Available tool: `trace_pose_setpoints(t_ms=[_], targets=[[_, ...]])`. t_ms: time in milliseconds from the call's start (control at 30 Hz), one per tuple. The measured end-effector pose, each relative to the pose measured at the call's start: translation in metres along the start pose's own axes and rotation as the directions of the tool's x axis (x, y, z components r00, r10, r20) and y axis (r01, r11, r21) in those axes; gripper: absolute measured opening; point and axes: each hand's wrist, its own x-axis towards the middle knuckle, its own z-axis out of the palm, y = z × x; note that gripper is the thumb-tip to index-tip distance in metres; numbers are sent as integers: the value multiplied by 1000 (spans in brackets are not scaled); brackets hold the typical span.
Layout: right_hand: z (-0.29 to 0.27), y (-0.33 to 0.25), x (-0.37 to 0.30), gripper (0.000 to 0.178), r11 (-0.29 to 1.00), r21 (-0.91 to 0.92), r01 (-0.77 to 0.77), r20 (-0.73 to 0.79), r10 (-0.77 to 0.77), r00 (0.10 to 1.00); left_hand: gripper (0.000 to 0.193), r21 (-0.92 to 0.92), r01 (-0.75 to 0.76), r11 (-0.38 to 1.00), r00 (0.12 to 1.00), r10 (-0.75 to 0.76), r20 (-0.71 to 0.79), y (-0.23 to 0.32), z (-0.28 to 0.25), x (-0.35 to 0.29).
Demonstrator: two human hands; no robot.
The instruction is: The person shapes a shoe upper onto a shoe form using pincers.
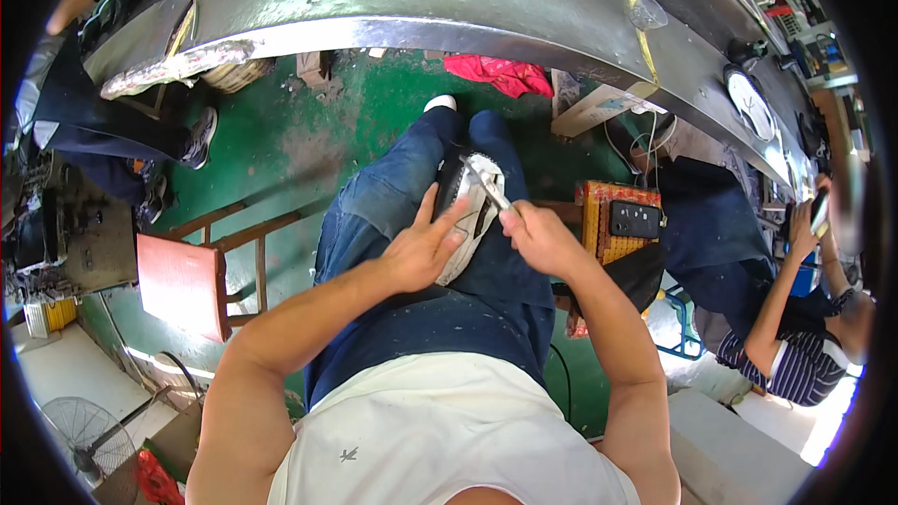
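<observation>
A white and black shoe (456, 260) lies lengthwise between my thighs, its toe end pointing away from me. My left hand (419, 251) rests on its left side with the fingers stretched out and apart. Closed round the handle of a slim metal hand tool (488, 189), my right hand (543, 238) is just right of the shoe. The tool's head is over the far part of the shoe. Whether it touches the surface, I cannot tell.
A metal-edged workbench (402, 0) curves across the far side. A brown wooden stool (182, 285) stands left. To the right, a dark phone (634, 220) lies on a woven seat (599, 241). A red cloth (500, 75) is under the bench. Co-workers sit at both sides.
</observation>
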Motion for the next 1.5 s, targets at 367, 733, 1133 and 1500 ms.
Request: trace_pose_setpoints(t_ms=[367,733,1133,1500], targets=[[29,1,-33,41,997,52,-65,73,61,995,98,-273,192,943,981,-184,53,9,-8,-9],[51,65,-70,54,690,722,-36,-200,259,945,69,-313,-17,950,989,-31,-146,44,-118,29],[40,49,-97,29,820,570,-61,-116,153,981,74,-643,430,634,902,-323,285,14,-34,144],[-7,9,-89,23,977,210,-32,46,23,999,64,-622,203,757,977,-197,80,-29,44,60]])
